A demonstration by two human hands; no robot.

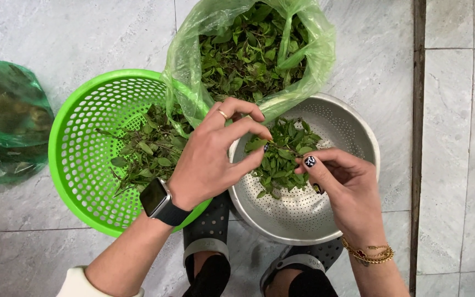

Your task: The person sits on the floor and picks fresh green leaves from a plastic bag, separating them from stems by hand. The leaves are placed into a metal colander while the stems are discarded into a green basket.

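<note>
Both hands work over a metal colander (353, 132) that stands on a pale tiled floor (39, 33). The left hand (210, 159), with a ring on one finger and a dark smartwatch (156, 199) at the wrist, pinches a leafy herb sprig (284, 144) between thumb and fingers (248, 124), just above the colander's near rim. The right hand (347, 184), with dark painted nails and a gold bracelet (368, 254), closes its fingertips on the same sprig from the other side, so the sprig hangs between the two hands over a small heap of plucked leaves (279, 170) in the colander. Left of it, touching or just beside it, sits a bright green plastic basket (78, 159) holding stems and leaves. An open green plastic bag (193, 49) full of herbs stands behind both bowls, its mouth leaning over their rims. Another green bag (4, 121) lies well apart at the left edge. Grey clogs (210, 231) show below the bowls.
</note>
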